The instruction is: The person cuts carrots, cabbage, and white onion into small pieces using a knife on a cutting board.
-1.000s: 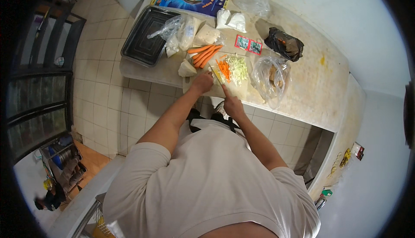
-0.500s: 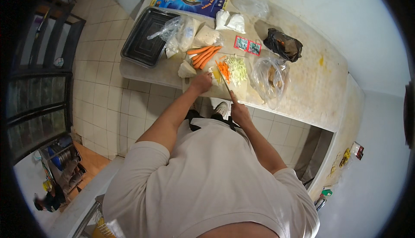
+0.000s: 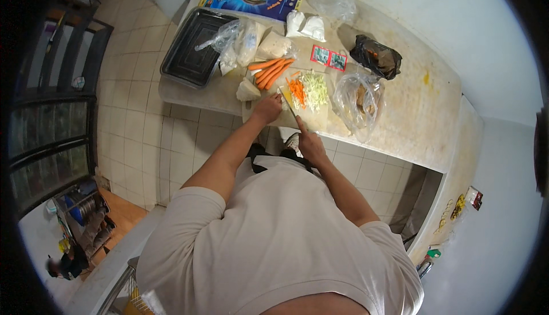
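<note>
Where fingers (image 3: 273,104) press: carrot strips (image 3: 296,90) beside.

A person in a pale short-sleeved T-shirt, seen from directly overhead.

The T-shirt (image 3: 274,240) is a plain off-white or light beige, loose in cut, with sleeves (image 3: 183,212) ending above the elbow and soft folds across the back and shoulders. Both forearms are bare, with no watch, bracelet or glove visible on the left hand (image 3: 267,109) or the right hand (image 3: 311,146). A dark strap or collar edge (image 3: 257,163) shows at the neckline. Below the counter's edge, a light-coloured shoe (image 3: 291,142) with darker markings is partly visible.
</note>
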Motion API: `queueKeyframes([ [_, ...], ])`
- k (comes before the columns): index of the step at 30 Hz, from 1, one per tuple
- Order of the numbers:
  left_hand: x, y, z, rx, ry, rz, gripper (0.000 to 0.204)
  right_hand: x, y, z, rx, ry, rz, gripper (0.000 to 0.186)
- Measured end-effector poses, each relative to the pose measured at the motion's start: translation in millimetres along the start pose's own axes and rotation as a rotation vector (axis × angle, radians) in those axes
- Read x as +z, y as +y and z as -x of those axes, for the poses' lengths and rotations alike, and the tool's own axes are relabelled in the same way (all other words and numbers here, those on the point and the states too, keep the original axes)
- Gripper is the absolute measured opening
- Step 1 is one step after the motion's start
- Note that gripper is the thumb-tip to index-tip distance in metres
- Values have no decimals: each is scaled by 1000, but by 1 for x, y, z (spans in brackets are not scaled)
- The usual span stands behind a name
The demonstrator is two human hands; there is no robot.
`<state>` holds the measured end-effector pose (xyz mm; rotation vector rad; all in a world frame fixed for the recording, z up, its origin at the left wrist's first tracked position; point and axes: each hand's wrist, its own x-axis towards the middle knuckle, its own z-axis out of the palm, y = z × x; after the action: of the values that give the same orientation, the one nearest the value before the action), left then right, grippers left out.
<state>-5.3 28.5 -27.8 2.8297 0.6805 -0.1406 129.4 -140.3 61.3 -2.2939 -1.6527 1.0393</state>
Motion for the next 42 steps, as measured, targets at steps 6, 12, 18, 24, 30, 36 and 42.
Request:
queueKeyframes([
  [6,1,1,0,6,109,3,28,0,5,1,2,-1,18,67],
  [12,-5,-1,1,-1,86,52,28,-3,8,-8,-33,29,-1,63],
  [18,-11,1,1,-10,15,49,29,11,14,-17,-25,74,-30,64],
  [24,-9,0,1,31,32,-28,32,10,19,-9,-47,123,-38,63],
  [30,-9,2,1,42,-4,-60,32,6,27,7,34,15,64,64],
  [36,-3,-1,2,30,98,2,30,-6,1,-3,35,-14,-6,64],
  [42,-8,-1,2,47,140,-2,29,3,1,-18,77,37,39,65],
])
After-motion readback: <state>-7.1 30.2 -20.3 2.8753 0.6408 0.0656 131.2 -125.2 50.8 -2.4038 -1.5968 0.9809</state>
